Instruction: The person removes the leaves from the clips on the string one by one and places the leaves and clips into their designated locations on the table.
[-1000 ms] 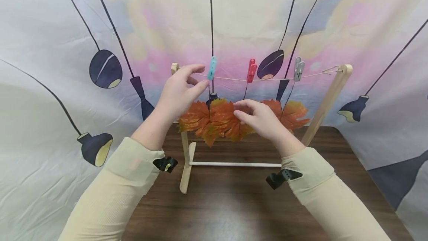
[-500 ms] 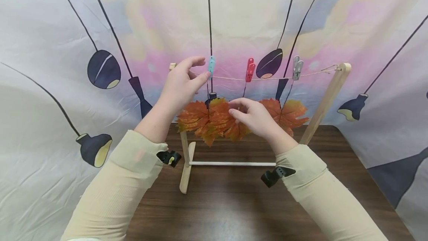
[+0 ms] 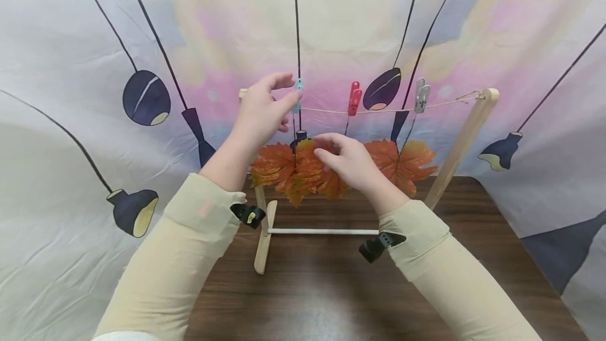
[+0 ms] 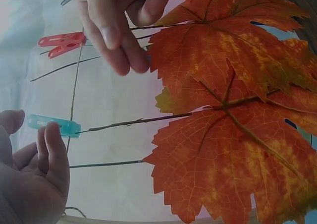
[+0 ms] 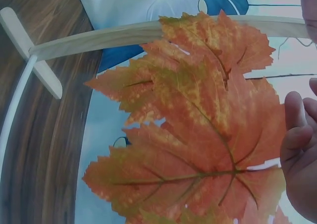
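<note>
The blue clip sits on the cord, at the fingers of the left hand. A stem runs from it to the leaves, below those fingers; the clip appears placed to pin stem to cord. The left thumb lies across the clip, apparently to steady or press it. The thumb covers part of the clip, so a firm pinch cannot be confirmed.

The right hand is loosely bent before the leaves, grasping nothing, presumably kept near to support them. Contact with a leaf cannot be established.

Right of the left fingers, the red clip and grey clip grip the cord, stems hanging beneath.

The frame flanks both sets of fingers, apparently to keep the cord taut; its left post is partly hidden. Well below the fingers, the rod disappears behind the right wrist, above the desk. Overlap prevents a reliable leaf count.
</note>
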The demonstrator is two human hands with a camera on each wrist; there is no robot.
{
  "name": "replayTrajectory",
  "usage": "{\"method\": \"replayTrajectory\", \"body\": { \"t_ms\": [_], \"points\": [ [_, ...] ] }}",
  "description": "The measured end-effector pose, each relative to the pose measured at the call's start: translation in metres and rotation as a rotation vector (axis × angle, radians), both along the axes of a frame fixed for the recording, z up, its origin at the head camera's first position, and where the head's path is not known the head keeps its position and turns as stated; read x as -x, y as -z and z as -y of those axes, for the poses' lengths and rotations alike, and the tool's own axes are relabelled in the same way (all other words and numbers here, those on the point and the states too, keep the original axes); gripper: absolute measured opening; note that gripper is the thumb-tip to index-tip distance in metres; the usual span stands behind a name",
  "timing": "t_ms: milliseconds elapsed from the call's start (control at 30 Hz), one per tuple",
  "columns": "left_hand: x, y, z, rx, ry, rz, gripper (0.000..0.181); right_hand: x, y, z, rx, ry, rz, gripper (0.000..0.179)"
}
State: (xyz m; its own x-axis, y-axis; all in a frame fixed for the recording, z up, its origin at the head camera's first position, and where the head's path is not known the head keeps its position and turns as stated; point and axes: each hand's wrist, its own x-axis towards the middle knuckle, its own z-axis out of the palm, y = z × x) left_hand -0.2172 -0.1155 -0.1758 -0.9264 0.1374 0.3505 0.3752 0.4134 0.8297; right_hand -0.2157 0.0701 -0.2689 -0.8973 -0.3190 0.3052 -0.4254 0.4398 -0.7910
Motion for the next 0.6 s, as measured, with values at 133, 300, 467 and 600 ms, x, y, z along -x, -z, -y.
{"method": "replayTrajectory", "body": {
  "t_ms": [133,300,467,600],
  "points": [
    [0.003,0.0,-0.001,-0.021,0.015,0.036,0.053,0.003,0.0,0.006,0.019,-0.007,0.012,0.035],
    [0.005,-0.001,-0.003,-0.022,0.017,0.08,0.053,0.005,0.0,0.014,0.033,-0.014,0.033,0.035],
    [0.005,-0.004,-0.005,-0.023,0.017,0.082,0.051,0.008,-0.001,0.022,0.052,-0.01,0.048,0.034],
    [0.004,-0.007,-0.005,-0.038,0.008,0.084,0.048,0.009,-0.004,0.026,0.059,-0.016,0.068,0.036]
  ]
}}
